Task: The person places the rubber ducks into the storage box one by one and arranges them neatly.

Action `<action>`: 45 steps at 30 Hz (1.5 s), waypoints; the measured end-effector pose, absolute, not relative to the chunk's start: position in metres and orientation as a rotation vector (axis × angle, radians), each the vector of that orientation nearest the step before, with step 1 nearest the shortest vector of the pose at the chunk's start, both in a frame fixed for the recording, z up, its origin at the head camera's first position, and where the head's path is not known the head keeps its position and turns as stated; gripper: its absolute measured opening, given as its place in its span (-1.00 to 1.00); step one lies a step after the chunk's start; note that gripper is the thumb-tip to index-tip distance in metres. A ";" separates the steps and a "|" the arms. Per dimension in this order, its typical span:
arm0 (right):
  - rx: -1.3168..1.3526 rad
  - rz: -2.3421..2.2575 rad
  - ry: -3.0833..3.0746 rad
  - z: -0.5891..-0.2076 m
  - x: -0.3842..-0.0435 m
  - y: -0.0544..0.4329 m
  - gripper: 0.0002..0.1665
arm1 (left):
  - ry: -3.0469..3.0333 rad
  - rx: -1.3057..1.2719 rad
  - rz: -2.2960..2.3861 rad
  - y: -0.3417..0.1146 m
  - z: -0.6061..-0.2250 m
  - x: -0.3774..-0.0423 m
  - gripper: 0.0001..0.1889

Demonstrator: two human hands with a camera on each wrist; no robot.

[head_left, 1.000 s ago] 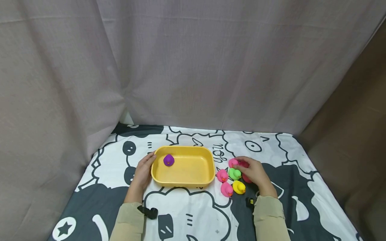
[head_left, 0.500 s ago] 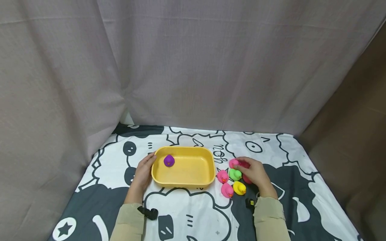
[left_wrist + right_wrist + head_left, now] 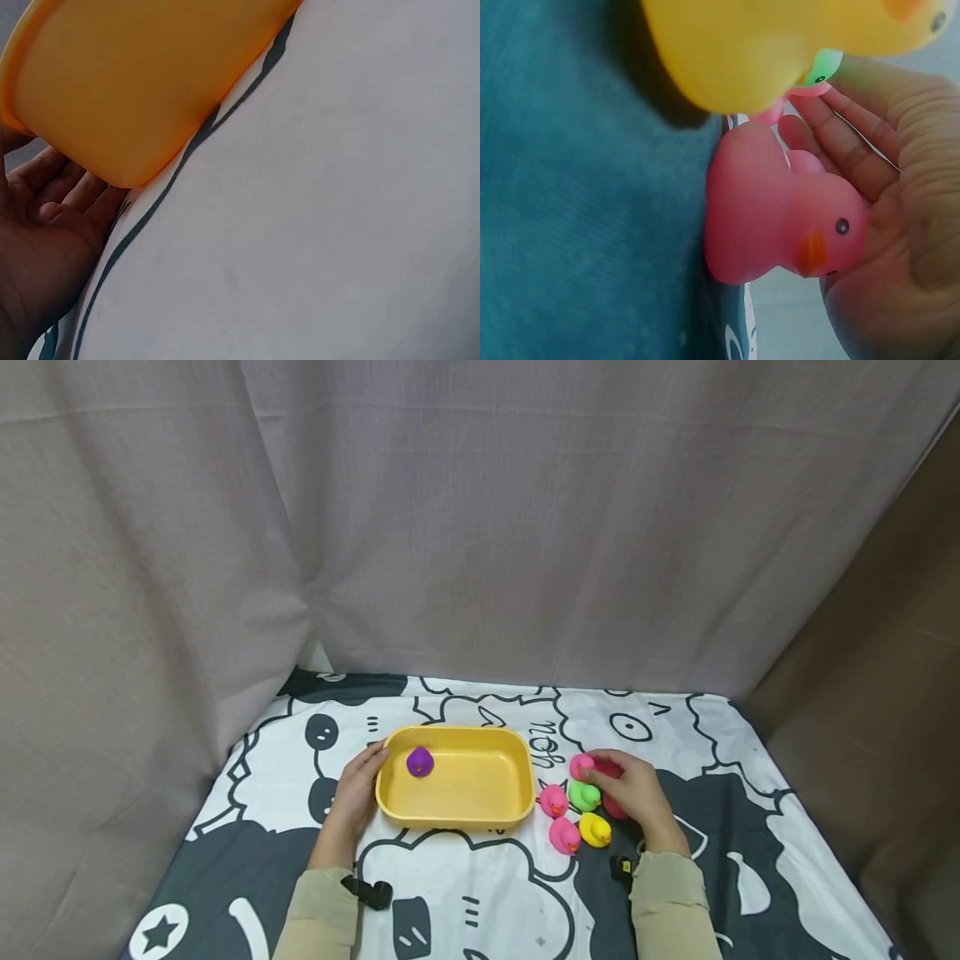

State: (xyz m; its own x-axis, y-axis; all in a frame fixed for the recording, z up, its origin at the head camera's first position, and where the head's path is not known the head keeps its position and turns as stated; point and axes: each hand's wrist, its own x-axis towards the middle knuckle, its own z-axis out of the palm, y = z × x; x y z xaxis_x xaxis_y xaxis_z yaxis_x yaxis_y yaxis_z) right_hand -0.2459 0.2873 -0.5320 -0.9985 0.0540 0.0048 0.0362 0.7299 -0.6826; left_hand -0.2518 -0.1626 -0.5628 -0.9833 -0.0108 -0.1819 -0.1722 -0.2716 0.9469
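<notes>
My left hand (image 3: 357, 789) holds the left end of a yellow plastic basin (image 3: 457, 820), thumb up at the rim. In the left wrist view its fingers lie against the basin's outer wall. A purple rubber duck (image 3: 420, 762) sits inside, toward the left. My right hand (image 3: 633, 789) pinches a pink rubber duck (image 3: 581, 766) at the back of a group of ducks. Close to its thumb is a green duck (image 3: 584, 796). Under the palm lies a darker pink duck (image 3: 757, 210), partly hidden from above. A yellow duck (image 3: 596, 830) sits nearer me.
Two more pink ducks, one beside the basin (image 3: 553, 800) and one nearer the front (image 3: 564, 835), stand left of the yellow duck. A cartoon-print cloth (image 3: 480, 902) covers the table. Grey curtains (image 3: 525, 527) hang behind and at the sides.
</notes>
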 end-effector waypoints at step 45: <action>0.007 1.160 -2.811 -0.513 -0.243 0.263 -0.36 | 1.829 -0.213 2.448 -0.161 -0.562 -0.251 -0.52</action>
